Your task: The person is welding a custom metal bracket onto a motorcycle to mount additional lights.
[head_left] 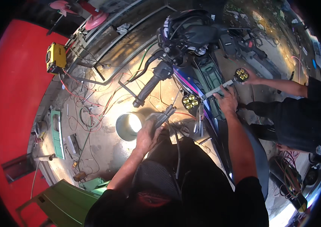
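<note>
Two hands share the work: the right hand (227,101) pinches a pale metal bar (214,90) between thumb and fingers, while the left hand (148,137) is wrapped around the handle of a grey clamp (161,118) with a thin rod (175,97) sticking up near its tip. To do this well, the right hand should hold the bar firm and level, without twisting it against the co-worker's hand (251,78) at the far end. The left wrist would best stay loose, the rod's tip turned away from anyone's fingers, and the dark cable (178,153) left hanging free so it does not tug.

As for place, the bar slants across the motorbike (208,73), under the right fingertips and well apart from the left hand, ahead and to its right. One round lamp (190,101) sits just beside the bar's left end; a second lamp (241,75) is at its right end, in the co-worker's hand. Whether the bar rests on the motorbike or is held above it, I cannot tell.
</note>
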### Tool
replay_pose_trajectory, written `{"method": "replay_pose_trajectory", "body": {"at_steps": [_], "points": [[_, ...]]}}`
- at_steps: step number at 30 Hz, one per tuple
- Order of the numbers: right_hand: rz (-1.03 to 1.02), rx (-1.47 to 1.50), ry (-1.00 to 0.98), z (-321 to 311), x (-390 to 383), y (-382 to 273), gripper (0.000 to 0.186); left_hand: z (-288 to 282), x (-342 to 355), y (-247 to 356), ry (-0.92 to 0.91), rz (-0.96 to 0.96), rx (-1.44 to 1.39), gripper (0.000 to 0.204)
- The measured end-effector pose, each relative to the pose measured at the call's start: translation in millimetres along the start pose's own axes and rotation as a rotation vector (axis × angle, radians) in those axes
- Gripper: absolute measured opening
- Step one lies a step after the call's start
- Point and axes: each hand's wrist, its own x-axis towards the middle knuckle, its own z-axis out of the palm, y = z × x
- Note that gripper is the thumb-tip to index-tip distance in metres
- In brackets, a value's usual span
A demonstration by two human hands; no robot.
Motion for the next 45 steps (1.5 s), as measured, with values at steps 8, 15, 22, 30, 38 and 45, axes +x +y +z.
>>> {"method": "replay_pose_trajectory", "body": {"at_steps": [8,15,22,30,38,45], "points": [[-0.079,0.042,0.037,10,3,-2,0.061,-41,-79,-33,0.087,-0.341,-0.144,0.044],[-0.15,0.024,0.044,16,12,8,0.061,-70,-94,-18,0.332,-0.25,-0.455,0.039],[-0.227,-0.06,-0.001,18,21,8,0.062,-63,11,22,0.555,-0.236,-0.835,0.053],[-0.273,-0.065,0.036,35,42,35,0.061,3,66,9,1.005,-0.222,-0.46,0.041],[-0.307,-0.146,-0.078,18,33,11,0.063,17,37,-13,0.897,-0.278,-0.631,0.039],[-0.267,-0.155,-0.004,23,35,28,0.064,47,27,-52,0.774,-0.327,-0.775,0.046]]}}
